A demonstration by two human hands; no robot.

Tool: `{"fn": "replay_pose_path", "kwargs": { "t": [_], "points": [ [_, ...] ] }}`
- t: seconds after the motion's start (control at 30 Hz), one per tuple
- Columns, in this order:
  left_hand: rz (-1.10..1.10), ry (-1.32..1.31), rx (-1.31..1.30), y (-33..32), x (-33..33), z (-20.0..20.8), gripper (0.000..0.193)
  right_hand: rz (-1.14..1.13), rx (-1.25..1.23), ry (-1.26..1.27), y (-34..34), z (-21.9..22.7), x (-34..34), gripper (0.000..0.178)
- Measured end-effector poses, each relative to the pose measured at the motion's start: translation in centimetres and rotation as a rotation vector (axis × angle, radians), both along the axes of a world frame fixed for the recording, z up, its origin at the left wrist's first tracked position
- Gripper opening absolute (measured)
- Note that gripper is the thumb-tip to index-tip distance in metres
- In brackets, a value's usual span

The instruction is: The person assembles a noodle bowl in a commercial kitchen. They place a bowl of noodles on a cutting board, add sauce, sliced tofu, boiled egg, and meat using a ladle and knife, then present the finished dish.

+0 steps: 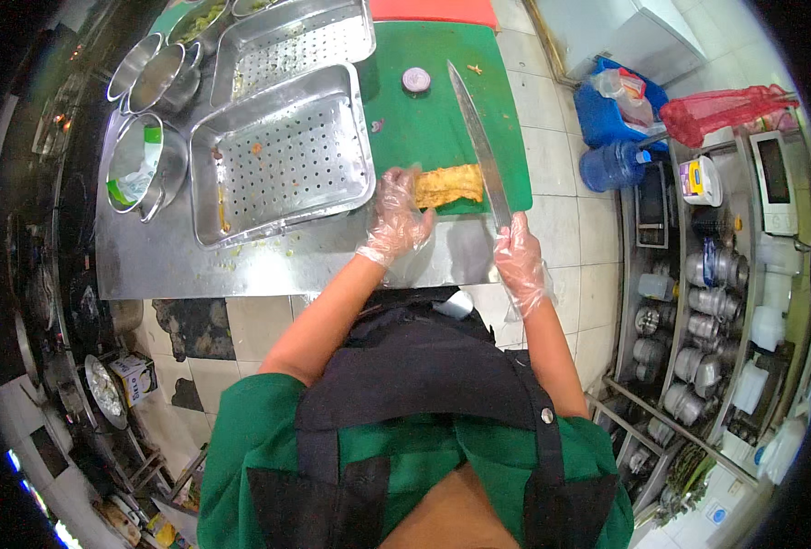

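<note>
The left hand [396, 217] is touching the crosswise golden slab [451, 185] leftward, finger closure unclear. The right hand [520, 263] is clamping the knife [480, 137] at the slab's right end.

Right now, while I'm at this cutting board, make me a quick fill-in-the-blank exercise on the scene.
1. The clear-plastic-gloved right hand grips a long, metal-bladed ____.
2. The flat, golden-brown piece of food lies to the ____ of the clear-plastic-gloved left hand.
3. The round, purple-rimmed onion piece sits on a rectangular cutting board coloured ____.
4. The nearer rectangular, perforated metal tray stands to the ____ of the board.

Missing words: knife; right; green; left.
</note>
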State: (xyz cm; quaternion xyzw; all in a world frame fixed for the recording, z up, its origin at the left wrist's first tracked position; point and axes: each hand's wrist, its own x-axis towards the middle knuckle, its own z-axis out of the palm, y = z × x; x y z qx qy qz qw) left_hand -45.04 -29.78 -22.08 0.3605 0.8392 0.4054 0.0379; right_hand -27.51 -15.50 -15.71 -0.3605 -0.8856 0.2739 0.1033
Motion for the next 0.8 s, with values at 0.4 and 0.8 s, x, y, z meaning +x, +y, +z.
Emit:
{"fn": "replay_pose_path", "kwargs": {
  "t": [0.4, 0.8],
  "points": [
    [-0.547, -0.176, 0.138, 0.3, 0.4, 4.6, 0.038, 0.008, 0.222, 0.097, -0.2, 2.3, 0.9, 0.011],
    [-0.870, -0.388, -0.529, -5.5, 5.1, 5.3, 0.023, -0.209, -0.107, 0.038, -0.9, 3.1, 4.5, 0.013]
  ]
}}
